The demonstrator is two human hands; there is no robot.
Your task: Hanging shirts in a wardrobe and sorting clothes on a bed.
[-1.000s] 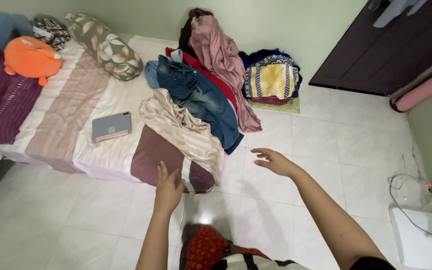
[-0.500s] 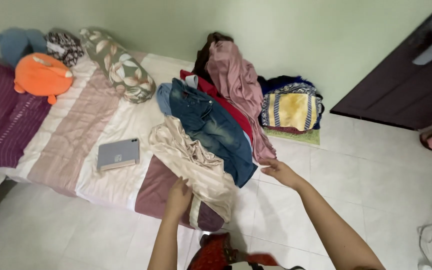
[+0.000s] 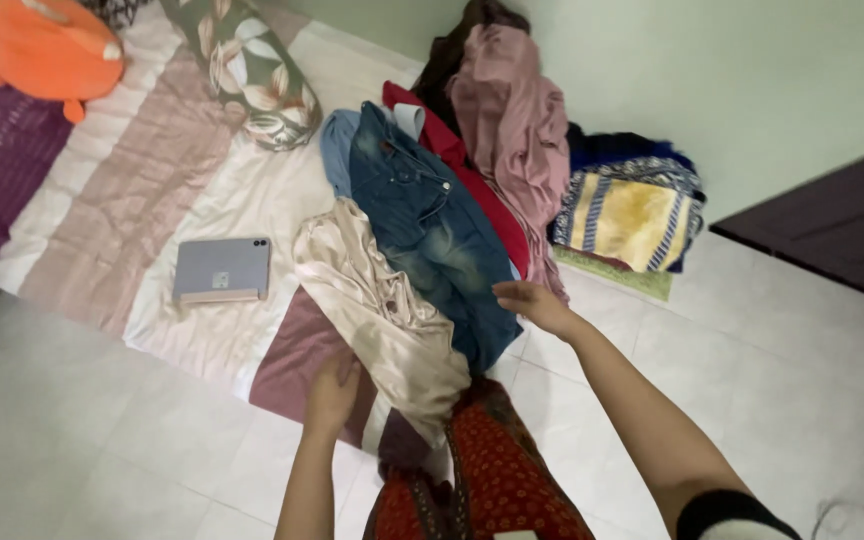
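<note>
Mattress (image 3: 152, 200) on floor (image 3: 102, 440), against wall (image 3: 712, 80). Tablet (image 3: 222, 270) lies on mattress, left of satin garment (image 3: 382, 310). Jeans (image 3: 432, 220) right of satin garment, partly under it. Bolster (image 3: 252, 70) behind tablet; plush toy (image 3: 47, 45) far left. Folded cloth stack (image 3: 632, 205) on floor, right of mattress. Left hand (image 3: 330, 392) at satin garment's near edge; right hand (image 3: 534, 303) at jeans' edge.

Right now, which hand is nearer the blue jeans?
Right. The right hand rests at the lower edge of the blue jeans, seemingly touching them. The left hand is lower, at the beige satin garment, apart from the jeans.
</note>
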